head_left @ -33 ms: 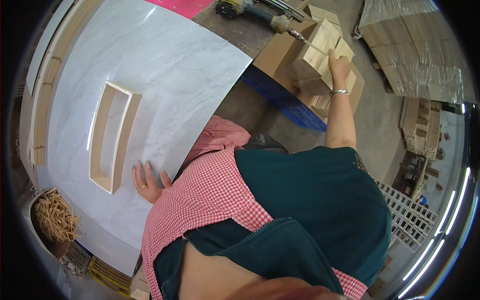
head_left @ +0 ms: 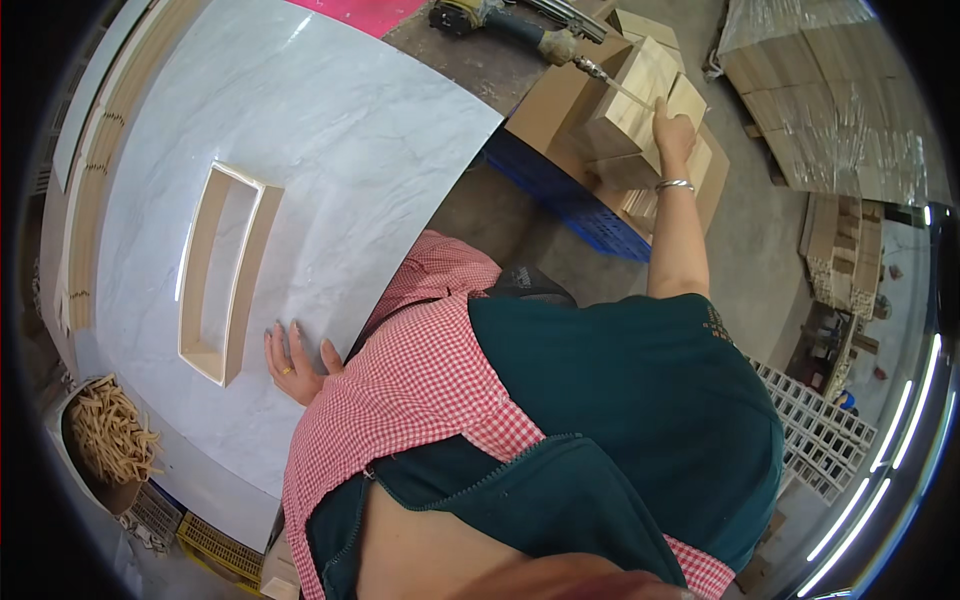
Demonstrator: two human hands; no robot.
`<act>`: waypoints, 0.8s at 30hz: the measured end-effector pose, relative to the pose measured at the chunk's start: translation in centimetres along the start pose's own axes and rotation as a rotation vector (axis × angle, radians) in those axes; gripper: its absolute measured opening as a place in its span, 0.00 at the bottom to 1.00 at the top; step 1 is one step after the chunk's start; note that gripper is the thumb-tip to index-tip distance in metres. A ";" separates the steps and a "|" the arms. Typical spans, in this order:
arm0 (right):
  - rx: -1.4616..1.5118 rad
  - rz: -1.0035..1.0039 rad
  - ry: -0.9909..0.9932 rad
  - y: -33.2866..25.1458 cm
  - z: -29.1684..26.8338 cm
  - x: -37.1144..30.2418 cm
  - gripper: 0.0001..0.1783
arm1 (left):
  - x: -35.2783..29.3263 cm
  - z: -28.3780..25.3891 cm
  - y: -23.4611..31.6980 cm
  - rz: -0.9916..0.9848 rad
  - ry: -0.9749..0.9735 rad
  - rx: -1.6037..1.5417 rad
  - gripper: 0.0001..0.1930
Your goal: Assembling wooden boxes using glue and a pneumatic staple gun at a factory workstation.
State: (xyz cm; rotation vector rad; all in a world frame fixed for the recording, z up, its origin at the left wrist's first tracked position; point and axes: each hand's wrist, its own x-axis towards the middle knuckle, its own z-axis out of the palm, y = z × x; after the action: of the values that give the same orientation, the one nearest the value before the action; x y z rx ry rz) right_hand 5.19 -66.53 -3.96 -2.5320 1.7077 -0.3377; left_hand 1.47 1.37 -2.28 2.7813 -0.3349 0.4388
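Note:
On the pale marbled tabletop (head_left: pixel 370 130) stands a narrow, rectangular light-wood frame (head_left: pixel 250 265), open in the middle. My left hand (head_left: pixel 295 362) rests on the tabletop just right of the frame's near end, fingers spread and not touching it. At the far right my right arm reaches out to a stack of light wooden boards (head_left: pixel 632 100) in a cardboard box (head_left: pixel 560 110). There my right hand (head_left: pixel 675 137) is closed at the edge of a board, with its thumb along the top. Its fingertips are partly hidden.
A nail gun (head_left: pixel 500 25) lies on a brown surface beyond the table; its thin hose (head_left: pixel 625 92) crosses the boards. The box sits by a blue crate (head_left: pixel 570 210). A bin of wood strips (head_left: pixel 110 430) stands near left. Wrapped board stacks (head_left: pixel 830 90) stand far right.
My right hand has shifted very slightly left at the boards. The left hand and the frame have stayed put.

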 end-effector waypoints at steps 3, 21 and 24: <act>0.198 -0.060 0.106 0.8 1.5 -0.4 0.32 | -0.1 0.1 0.2 0.004 0.012 0.023 0.24; 0.021 0.172 -0.171 4.1 0.6 1.5 0.41 | 0.5 0.2 0.8 0.047 0.080 -0.056 0.24; 0.050 0.170 -0.293 4.5 -0.5 2.4 0.43 | 0.0 0.4 0.2 0.080 0.088 -0.006 0.24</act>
State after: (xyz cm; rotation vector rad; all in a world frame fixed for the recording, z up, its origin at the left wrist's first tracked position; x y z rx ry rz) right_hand 1.88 -70.44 -3.97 -2.2473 1.7552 0.0026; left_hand 1.50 1.03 -2.61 2.7403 -0.4279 0.5763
